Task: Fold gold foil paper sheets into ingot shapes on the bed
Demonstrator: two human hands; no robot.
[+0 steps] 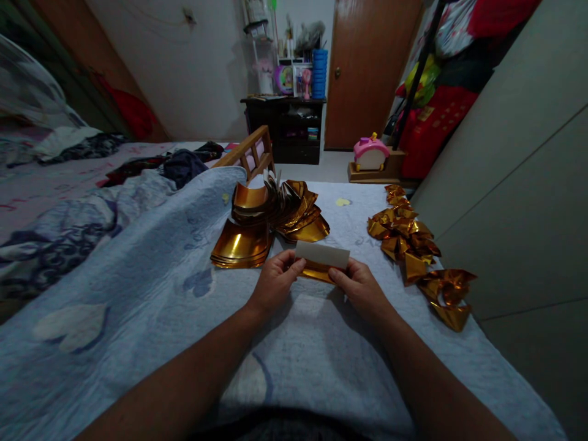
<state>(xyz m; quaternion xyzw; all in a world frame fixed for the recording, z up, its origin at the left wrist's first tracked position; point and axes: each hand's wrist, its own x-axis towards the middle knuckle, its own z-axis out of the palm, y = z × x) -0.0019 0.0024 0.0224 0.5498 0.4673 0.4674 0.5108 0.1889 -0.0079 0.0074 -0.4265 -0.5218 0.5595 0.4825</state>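
Observation:
A sheet of gold foil paper (322, 256) with a pale back is stretched between my two hands, its near edge folded up to show gold. My left hand (278, 275) pinches its left end, thumb on top. At the right end my right hand (361, 283) grips it the same way; the fingers beneath are hidden. Just beyond lie fanned stacks of gold foil sheets (243, 242). Along the right side of the bed sit several folded gold foil pieces (407, 236), with one larger piece (450, 294) nearest me.
The bed has a light blue quilt (193, 331) with heart patterns, rumpled at left. A wooden rail (245, 153) stands behind the stacks. Pale cabinet doors (523, 184) rise close on the right. A pink toy (371, 153) and a dark shelf unit (287, 131) are farther back.

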